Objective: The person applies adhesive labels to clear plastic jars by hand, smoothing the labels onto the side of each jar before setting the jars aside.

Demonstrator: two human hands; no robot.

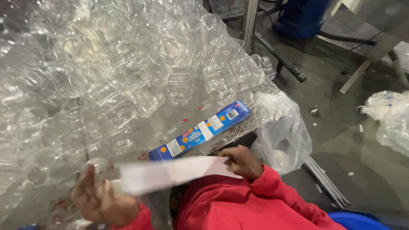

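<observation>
Nearest the camera, the person in red sleeves (238,204) holds a long white paper strip (170,173) stretched between both hands. The left hand (100,200) sits low at the left with its fingers spread around the strip's blurred end; whether it is pinching the paper or only cradling it cannot be told through the blur. The right hand (242,162) is closed on the strip's other, pointed end, knuckles up. The hands are well apart, the strip spanning the gap just above the table's near edge.

The strip looks thin, so a hard pull from either hand could tear it, and a loose left-hand hold could let that end drop onto the wet-looking metal table (187,115).

Just beyond the strip lies a long blue carton (200,130), slanted, close to the table's edge; a sweep of the right wrist could nudge it off. Beside it a clear plastic bag (281,127) hangs over the corner and could snag the fingers.

Farther back, a heap of clear plastic jars (128,64) fills the table, piled loosely on their sides. A knock at its foot could send jars rolling toward the hands or onto the floor, where more crumpled plastic (390,117) lies at the right.
</observation>
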